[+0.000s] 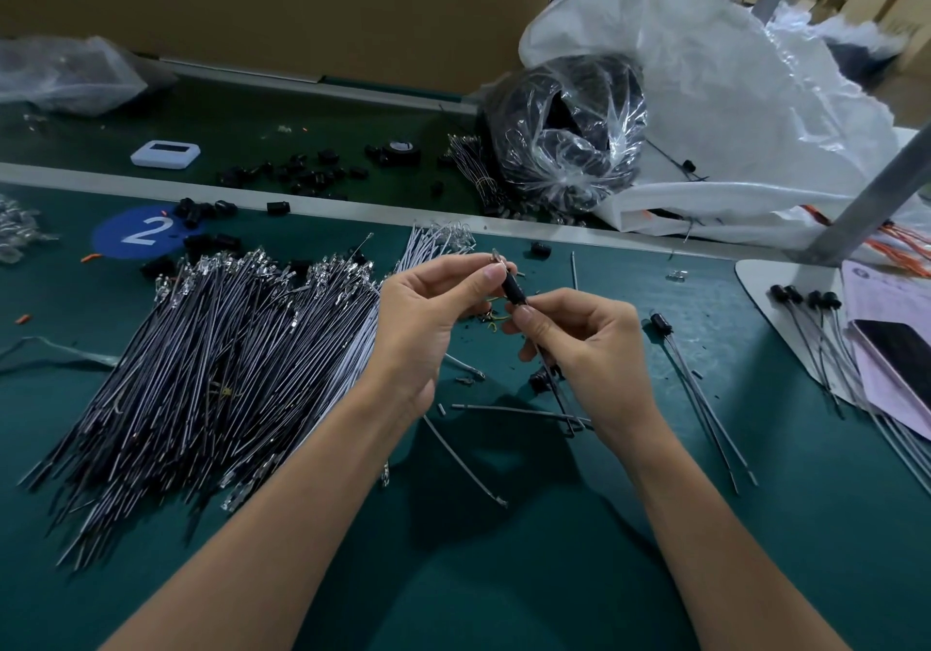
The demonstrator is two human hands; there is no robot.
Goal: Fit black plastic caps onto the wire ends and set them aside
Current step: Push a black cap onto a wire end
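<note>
Above the green mat, my left hand (433,308) pinches the metal terminal end of a thin grey wire (554,388). A black plastic cap (515,290) sits on that wire just below the terminal. My right hand (584,338) pinches the wire and the cap's lower end, and the wire hangs down behind that hand. A large heap of uncapped grey wires (221,363) lies to the left. Several capped wires (816,338) lie at the right, one capped wire (695,378) nearer my hands.
Loose black caps (297,174) are scattered on the belt beyond the mat. A clear bag of black parts (564,131) and a big white bag (745,111) stand behind. A grey post (866,192), papers and a phone (902,353) occupy the right edge.
</note>
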